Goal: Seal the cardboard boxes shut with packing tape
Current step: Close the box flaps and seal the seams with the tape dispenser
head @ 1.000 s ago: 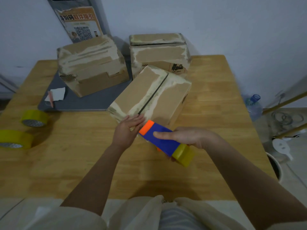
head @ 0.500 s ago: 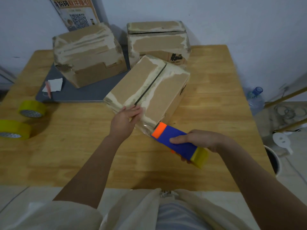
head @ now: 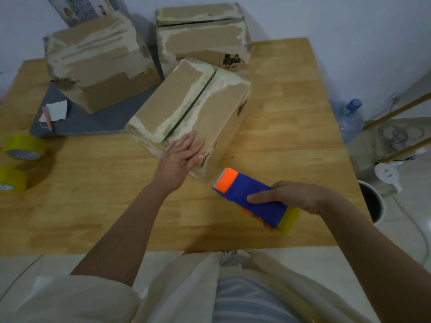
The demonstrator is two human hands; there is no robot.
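A cardboard box (head: 186,99) with a dark seam along its top lies at an angle in the middle of the wooden table (head: 70,206). My left hand (head: 180,157) lies flat against its near end, fingers spread. My right hand (head: 296,197) grips a blue and orange tape dispenser (head: 249,194) with a yellow tape roll at its rear. The dispenser's orange nose sits just off the box's near corner, not touching it. Two more taped boxes stand behind: one at back left (head: 98,59), one at back centre (head: 203,36).
Two yellow tape rolls (head: 24,149) (head: 11,179) lie at the table's left edge. A grey mat (head: 77,122) with a scrap of paper (head: 56,110) lies under the back-left box. Right of the table stand a water bottle (head: 349,117) and a bin (head: 370,201).
My right hand has drawn the dispenser back from the box's near end toward the right and toward me. My left hand slid rightward along the box's near end.
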